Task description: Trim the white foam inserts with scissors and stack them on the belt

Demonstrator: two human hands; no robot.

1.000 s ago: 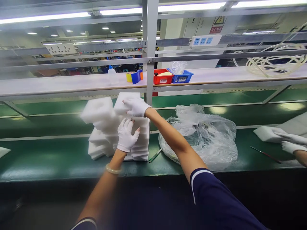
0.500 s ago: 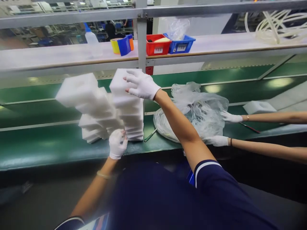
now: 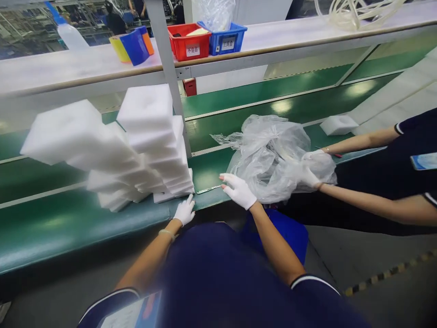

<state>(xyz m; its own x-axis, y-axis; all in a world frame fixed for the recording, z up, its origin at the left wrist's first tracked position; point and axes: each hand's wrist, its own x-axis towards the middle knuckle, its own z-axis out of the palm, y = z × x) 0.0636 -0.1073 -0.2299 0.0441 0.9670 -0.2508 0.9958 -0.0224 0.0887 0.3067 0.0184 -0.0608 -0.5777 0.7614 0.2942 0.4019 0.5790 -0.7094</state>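
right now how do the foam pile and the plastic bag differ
The foam pile is opaque white, while the bag is see-through. The foam pile is stacked from flat-faced blocks; the bag is crumpled and shapeless. The foam pile stands ungripped, but a co-worker's hands are on the bag. Both rest on the green bench.

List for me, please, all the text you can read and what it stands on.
"不良品": label on the red bin.
"工具盒": label on the blue bin.
Too small or blurred to read: the mark beside the latter, the wearer's badge, the co-worker's badge, and the mark on the metal rail.
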